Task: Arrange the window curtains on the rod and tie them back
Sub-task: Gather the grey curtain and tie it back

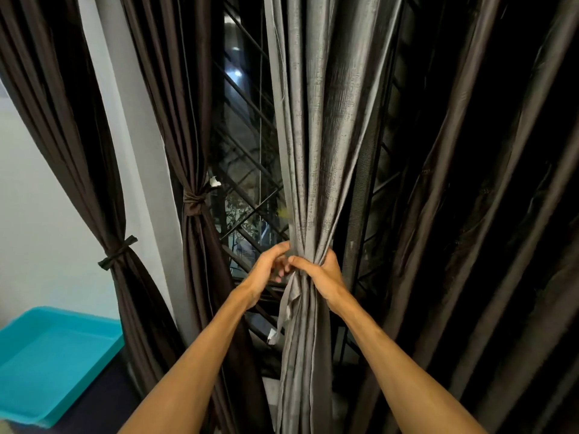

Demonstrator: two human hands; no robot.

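Left hand (268, 265) and right hand (324, 275): both grips clenched around grey curtain (313, 151) | folds bunched, likely ready for dangling tie strip (283, 311)

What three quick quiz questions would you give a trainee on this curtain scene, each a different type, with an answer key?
1. True or false: the grey curtain, gripped by the right hand with the left hand at its edge, is already tied with a knot.
2. Multiple choice: the tray at lower left is A red, B teal, C white.
3. How many brown curtains left of the grey one carry a tie?
Key: 1 false, its strip hangs loose; 2 B; 3 two.
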